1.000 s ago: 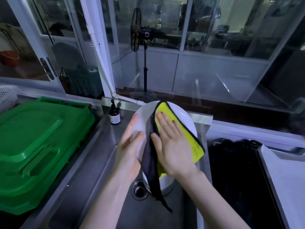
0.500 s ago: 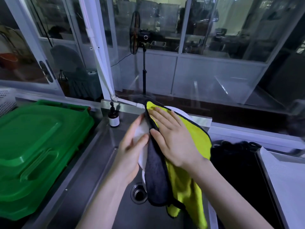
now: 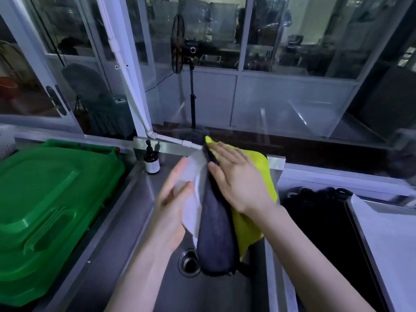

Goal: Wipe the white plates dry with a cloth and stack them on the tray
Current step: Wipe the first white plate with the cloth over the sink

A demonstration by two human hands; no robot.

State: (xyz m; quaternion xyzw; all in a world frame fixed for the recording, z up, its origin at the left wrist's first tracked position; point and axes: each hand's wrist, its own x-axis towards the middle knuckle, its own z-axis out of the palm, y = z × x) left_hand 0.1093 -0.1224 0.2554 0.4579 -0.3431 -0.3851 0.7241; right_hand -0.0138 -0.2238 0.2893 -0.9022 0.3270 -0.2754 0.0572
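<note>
One smooth white plate (image 3: pixel 191 210) is held on edge above the steel sink (image 3: pixel 135 233), rim pinched by the left hand (image 3: pixel 171 210), plush yellow-grey cloth (image 3: pixel 247 228) pressed flat onto it by the straight-fingered right hand (image 3: pixel 238 179).

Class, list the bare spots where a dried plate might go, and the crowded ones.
Bare: the pale flat tray, far right; the steel sink floor between green plastic lid and round drain. Crowded: above the drain, left hand gripping white plate, right hand pressing yellow-grey cloth.

Green lid (image 3: pixel 45 199) at left, amber bottle (image 3: pixel 152 163), sink drain (image 3: pixel 188 262), standing fan (image 3: pixel 178 45)
</note>
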